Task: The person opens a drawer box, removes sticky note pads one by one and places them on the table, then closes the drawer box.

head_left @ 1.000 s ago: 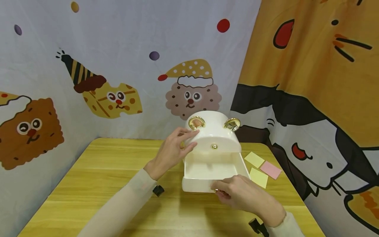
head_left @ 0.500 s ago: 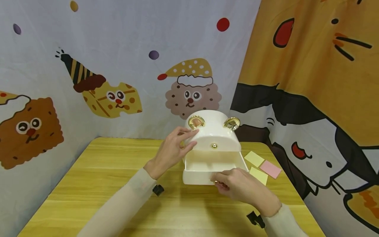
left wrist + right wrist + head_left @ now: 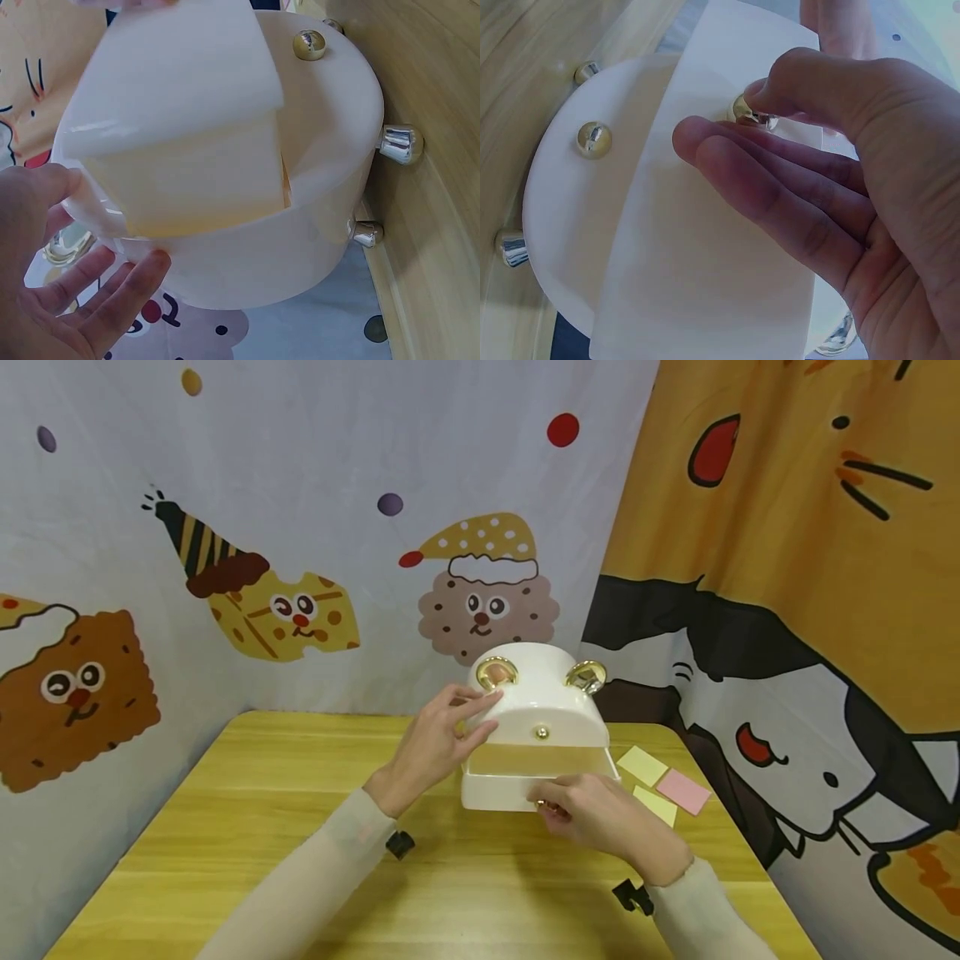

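A white storage box (image 3: 534, 681) with two gold ears stands on the wooden table, its lower drawer (image 3: 495, 792) pulled partway out. The upper drawer's gold knob (image 3: 542, 733) shows above it. My left hand (image 3: 431, 739) rests on the box's left side, thumb and fingers spread against the shell near the ear. With thumb and index finger my right hand (image 3: 600, 814) pinches the lower drawer's gold knob (image 3: 740, 112). In the left wrist view the drawer (image 3: 187, 82) juts out past the box body; its inside is hidden there.
Two yellow sticky notes (image 3: 642, 766) and a pink one (image 3: 683, 791) lie right of the box. Small metallic feet (image 3: 402, 144) hold the box off the table (image 3: 300, 793). A printed cloth (image 3: 300, 485) hangs behind the table.
The lower drawer has slid farther into the box, with my right hand on its knob moving along away from me. My left hand has stayed on the box's side.
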Motion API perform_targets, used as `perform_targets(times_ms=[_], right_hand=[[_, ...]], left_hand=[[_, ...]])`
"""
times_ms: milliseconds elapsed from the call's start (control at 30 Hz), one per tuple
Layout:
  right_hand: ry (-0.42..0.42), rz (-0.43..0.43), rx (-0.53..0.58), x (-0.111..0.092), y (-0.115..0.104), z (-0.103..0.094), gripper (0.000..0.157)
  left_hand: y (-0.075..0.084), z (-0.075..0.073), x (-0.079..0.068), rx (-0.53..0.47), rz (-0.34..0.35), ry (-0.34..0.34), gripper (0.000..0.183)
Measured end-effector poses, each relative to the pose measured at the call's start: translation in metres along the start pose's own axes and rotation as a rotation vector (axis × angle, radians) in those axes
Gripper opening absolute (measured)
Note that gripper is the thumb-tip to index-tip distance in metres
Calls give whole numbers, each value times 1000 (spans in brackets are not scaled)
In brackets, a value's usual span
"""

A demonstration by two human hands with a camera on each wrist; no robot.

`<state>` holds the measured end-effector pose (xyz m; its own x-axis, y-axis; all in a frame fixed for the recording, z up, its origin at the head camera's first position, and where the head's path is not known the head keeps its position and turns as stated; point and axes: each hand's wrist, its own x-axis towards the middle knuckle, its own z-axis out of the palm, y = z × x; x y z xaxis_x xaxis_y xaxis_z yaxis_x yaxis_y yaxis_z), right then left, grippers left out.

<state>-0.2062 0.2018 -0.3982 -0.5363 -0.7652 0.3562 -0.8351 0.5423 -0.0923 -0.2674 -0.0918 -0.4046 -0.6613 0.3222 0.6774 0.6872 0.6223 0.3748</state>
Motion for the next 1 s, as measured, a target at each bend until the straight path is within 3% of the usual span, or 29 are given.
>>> perform_targets(times_ms=[1000], right_hand=[[146, -10, -51, 25, 38, 25, 28]], left_hand=[[0, 1, 0, -3, 12, 21, 43]])
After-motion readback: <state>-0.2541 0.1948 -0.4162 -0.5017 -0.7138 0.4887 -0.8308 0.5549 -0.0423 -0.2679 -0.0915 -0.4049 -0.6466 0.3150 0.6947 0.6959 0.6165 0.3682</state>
